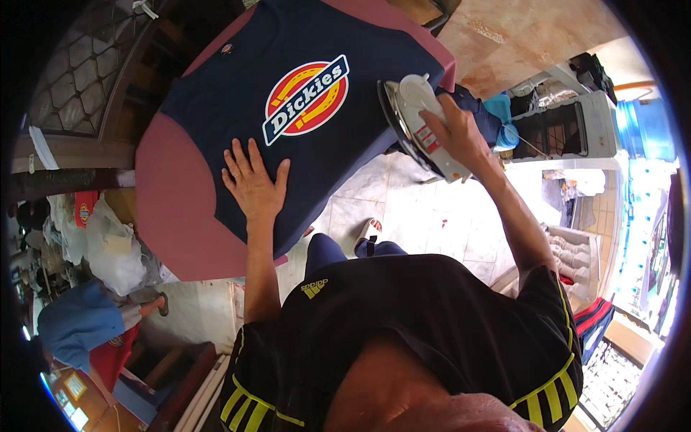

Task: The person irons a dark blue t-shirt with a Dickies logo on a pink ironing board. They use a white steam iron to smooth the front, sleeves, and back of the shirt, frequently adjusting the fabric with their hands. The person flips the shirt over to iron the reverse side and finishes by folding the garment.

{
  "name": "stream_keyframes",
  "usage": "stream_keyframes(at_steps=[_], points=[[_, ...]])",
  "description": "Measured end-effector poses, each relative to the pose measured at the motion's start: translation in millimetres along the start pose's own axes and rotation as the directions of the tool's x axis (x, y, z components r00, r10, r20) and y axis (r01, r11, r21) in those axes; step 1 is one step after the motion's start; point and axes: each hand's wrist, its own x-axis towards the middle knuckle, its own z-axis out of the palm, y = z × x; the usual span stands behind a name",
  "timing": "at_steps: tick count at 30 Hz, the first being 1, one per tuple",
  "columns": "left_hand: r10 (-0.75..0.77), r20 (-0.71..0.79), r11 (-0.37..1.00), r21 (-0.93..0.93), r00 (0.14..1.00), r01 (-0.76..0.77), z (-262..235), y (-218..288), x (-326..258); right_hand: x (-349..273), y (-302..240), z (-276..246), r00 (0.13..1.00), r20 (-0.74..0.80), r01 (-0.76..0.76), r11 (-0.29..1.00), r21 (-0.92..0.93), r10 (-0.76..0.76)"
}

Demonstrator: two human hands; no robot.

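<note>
Leftmost, a seated person in a blue top (75,324) is off to the side on the floor, well apart from the work, with white plastic bags (115,248) between that person and the pink padded ironing board (169,194). On the board lies the dark navy cotton T-shirt with a round red-and-yellow printed emblem (288,144), front up, covering most of the pad. Left hand (252,183): flat on the lower shirt front, fingers spread, palm pressing the cloth down just below the emblem. Right hand (457,133): closed round the handle of the white electric iron with a metal soleplate (421,122), which is lifted off the cloth and tilted at the board's right edge, soleplate facing the shirt. Further right, a white box-shaped appliance with a dark grille (565,129) stands on the floor, then a blue water container (648,122). Risks, as judged: soleplate set on the printed emblem could scorch or smear it; left fingers lie near the iron's likely path, so a burn is possible; the iron, held at the edge, could slip onto the tiled floor (432,216).
</note>
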Motion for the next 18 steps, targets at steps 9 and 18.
stream_keyframes(at_steps=[9, 18], points=[[-0.018, 0.052, 1.0, -0.016, 0.998, 0.019, -6, 4, 4, 166, 47, -6, 0.898, -0.111, 0.385, 0.883, -0.268, -0.426], [-0.081, 0.135, 0.994, -0.063, 0.987, 0.09, -8, 4, 5, 269, 41, 13, 0.784, 0.033, 0.589, 0.726, -0.355, -0.62]])
